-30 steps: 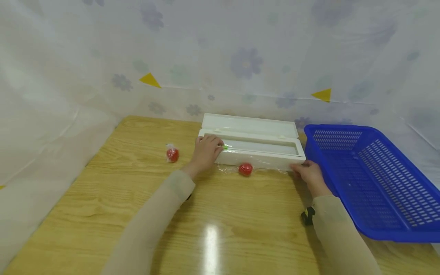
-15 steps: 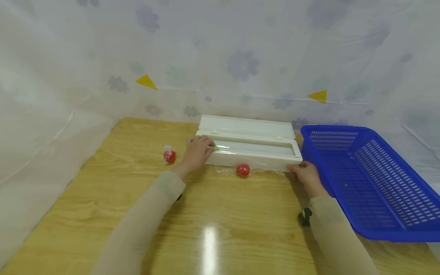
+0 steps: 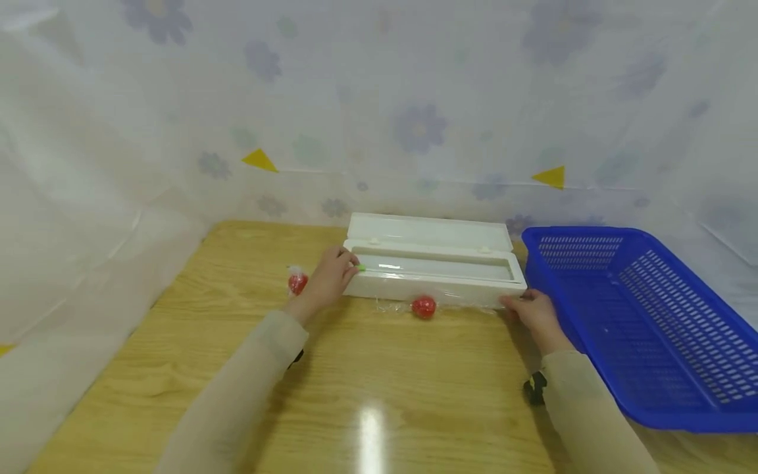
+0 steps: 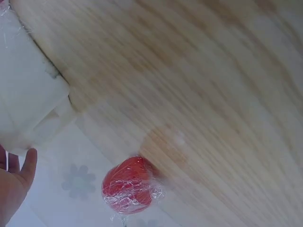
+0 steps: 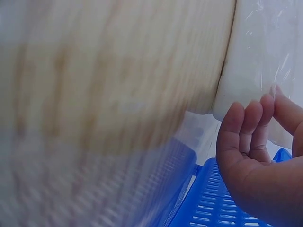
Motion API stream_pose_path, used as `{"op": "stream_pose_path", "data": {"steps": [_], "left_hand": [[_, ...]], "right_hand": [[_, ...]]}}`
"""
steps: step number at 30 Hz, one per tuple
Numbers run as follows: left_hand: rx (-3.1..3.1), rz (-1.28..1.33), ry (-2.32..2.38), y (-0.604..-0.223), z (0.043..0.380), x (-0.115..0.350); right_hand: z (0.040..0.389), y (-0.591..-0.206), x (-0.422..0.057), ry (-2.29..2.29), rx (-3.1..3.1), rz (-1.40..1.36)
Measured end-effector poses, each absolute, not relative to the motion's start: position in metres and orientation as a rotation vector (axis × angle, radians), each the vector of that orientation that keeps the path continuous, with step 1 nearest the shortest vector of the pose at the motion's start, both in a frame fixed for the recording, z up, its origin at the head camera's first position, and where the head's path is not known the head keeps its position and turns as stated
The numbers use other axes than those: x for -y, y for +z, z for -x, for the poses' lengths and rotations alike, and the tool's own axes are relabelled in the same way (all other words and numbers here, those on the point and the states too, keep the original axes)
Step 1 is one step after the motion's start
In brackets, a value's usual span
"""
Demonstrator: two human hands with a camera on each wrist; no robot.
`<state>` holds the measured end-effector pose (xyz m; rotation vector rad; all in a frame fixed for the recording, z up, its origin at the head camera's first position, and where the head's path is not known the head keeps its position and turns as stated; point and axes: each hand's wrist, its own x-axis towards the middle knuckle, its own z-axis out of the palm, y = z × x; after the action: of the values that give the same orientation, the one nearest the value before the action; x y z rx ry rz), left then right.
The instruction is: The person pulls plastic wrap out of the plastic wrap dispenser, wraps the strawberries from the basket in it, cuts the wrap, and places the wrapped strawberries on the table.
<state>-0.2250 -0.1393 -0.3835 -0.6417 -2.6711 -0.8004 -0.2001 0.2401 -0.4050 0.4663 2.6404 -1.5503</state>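
Note:
A long white cling film dispenser box point(image 3: 438, 288) lies with its lid point(image 3: 429, 232) raised at the back. Clear cling film point(image 3: 391, 306) drapes over its front edge, and a red wrapped ball-like piece point(image 3: 424, 307) sits against the front. My left hand point(image 3: 327, 276) pinches the small green slide cutter point(image 3: 360, 267) at the box's left end. At the front right corner my right hand point(image 3: 534, 315) pinches the film's edge; the right wrist view shows its fingers curled there. Another red ball-like piece in film point(image 4: 127, 185) lies left of my left hand.
A blue plastic basket point(image 3: 592, 385) stands at the right, close beside my right hand. The wooden table point(image 3: 379, 375) stretches toward me. A flowered white curtain point(image 3: 379, 99) hangs directly behind the box.
My left hand has slid leftward along the box with the green slide cutter, reaching the left end. My right hand has stayed at the right corner. The head view has tilted slightly.

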Motion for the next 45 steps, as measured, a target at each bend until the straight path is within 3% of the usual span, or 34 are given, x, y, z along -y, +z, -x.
{"op": "stream_pose_path", "data": {"steps": [36, 42, 45], "left_hand": [[2.807, 0.6, -0.937, -0.378, 0.225, 0.159], [2.79, 0.494, -0.706, -0.377, 0.219, 0.147], [2.682, 0.582, -0.448, -0.382, 0.214, 0.134]], "right_hand": [[0.205, -0.409, -0.24, -1.591, -2.623, -0.479], [0.203, -0.407, -0.239, -1.589, -2.607, -0.48], [0.203, -0.404, -0.237, -1.581, -2.609, -0.453]]}}
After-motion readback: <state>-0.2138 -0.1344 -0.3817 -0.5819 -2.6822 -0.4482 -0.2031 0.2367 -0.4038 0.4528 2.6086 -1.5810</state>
